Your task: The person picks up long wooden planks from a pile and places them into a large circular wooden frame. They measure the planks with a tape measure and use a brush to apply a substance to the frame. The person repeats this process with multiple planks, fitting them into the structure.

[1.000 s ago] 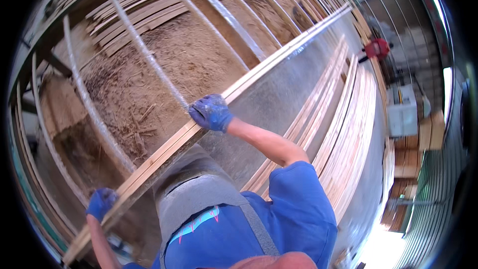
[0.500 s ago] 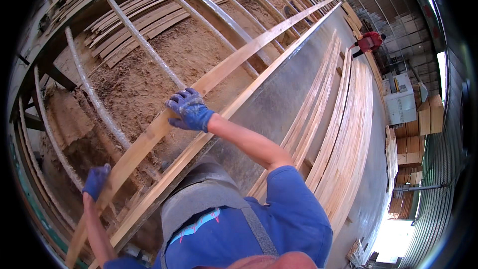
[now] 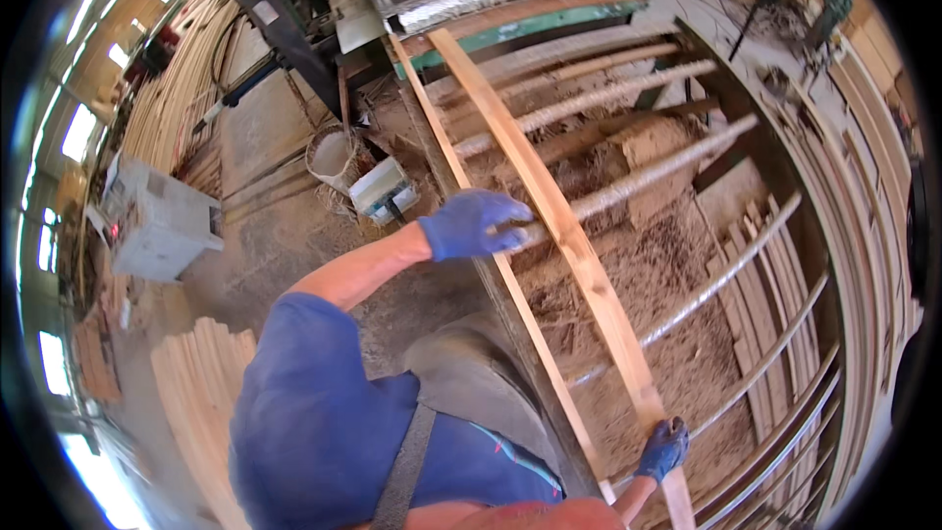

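Observation:
A long wooden board point(image 3: 564, 216) lies across the metal rollers of a conveyor frame, running from the far machine toward me. My right hand point(image 3: 665, 448), in a dark blue glove, is closed on the board at its near end. My left hand point(image 3: 476, 224), gloved in blue, is held over the frame's left side with fingers and thumb apart, just left of the board and holding nothing. A narrower wooden strip point(image 3: 535, 319) runs along the frame's left edge, passing under my left hand.
Metal rollers point(image 3: 711, 285) span the frame above heaped sawdust point(image 3: 657, 309). A green-edged machine point(image 3: 549, 34) stands at the far end. Left are a bucket point(image 3: 334, 157), a white container point(image 3: 383, 188), a grey cabinet point(image 3: 162, 221) and stacked boards point(image 3: 201, 393). More boards point(image 3: 770, 324) lie beneath the rollers.
The view has swung round to the machine end. My left hand has come off the board and opened; my right hand still grips the board, now lower in view.

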Tool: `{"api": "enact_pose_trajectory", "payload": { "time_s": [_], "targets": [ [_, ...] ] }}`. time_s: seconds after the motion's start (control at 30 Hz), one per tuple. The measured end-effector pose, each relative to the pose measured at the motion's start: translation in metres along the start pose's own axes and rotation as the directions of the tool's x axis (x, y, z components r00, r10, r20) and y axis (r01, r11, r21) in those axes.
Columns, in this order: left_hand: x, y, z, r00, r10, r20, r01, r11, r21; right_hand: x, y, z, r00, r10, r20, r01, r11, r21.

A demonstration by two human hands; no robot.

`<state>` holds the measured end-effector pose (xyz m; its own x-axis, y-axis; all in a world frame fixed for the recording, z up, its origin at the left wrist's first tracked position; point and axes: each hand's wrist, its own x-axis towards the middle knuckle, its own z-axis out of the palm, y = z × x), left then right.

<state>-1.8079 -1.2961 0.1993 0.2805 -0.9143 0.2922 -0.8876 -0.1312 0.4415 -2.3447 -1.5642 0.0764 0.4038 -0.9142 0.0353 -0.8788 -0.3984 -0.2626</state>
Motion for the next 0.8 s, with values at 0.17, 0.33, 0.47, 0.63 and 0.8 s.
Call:
{"api": "enact_pose_trajectory", "payload": {
  "time_s": [0.17,0.33,0.47,0.63,0.8],
  "targets": [
    [-0.059,-0.124,-0.072,0.885,-0.423,-0.193,0.348,0.878,-0.329,0.042,-0.133,0.007,0.971,-0.214,-0.11,0.227,0.965,0.132],
    [-0.033,-0.272,-0.188,0.844,-0.386,-0.373,0.407,0.913,-0.024,0.097,-0.359,0.027,0.868,-0.495,-0.046,0.482,0.814,0.325],
    [0.043,-0.386,-0.267,0.763,-0.508,-0.399,0.569,0.821,0.043,0.141,-0.527,0.083,0.788,-0.615,0.045,0.559,0.743,0.368],
    [0.125,-0.539,-0.306,0.777,-0.519,-0.357,0.606,0.771,0.197,0.165,-0.632,0.17,0.725,-0.688,-0.046,0.677,0.698,0.235],
    [0.182,-0.648,-0.305,0.745,-0.619,-0.248,0.666,0.665,0.339,0.169,-0.642,0.176,0.752,-0.658,0.028,0.631,0.732,0.258]
  ]
}}
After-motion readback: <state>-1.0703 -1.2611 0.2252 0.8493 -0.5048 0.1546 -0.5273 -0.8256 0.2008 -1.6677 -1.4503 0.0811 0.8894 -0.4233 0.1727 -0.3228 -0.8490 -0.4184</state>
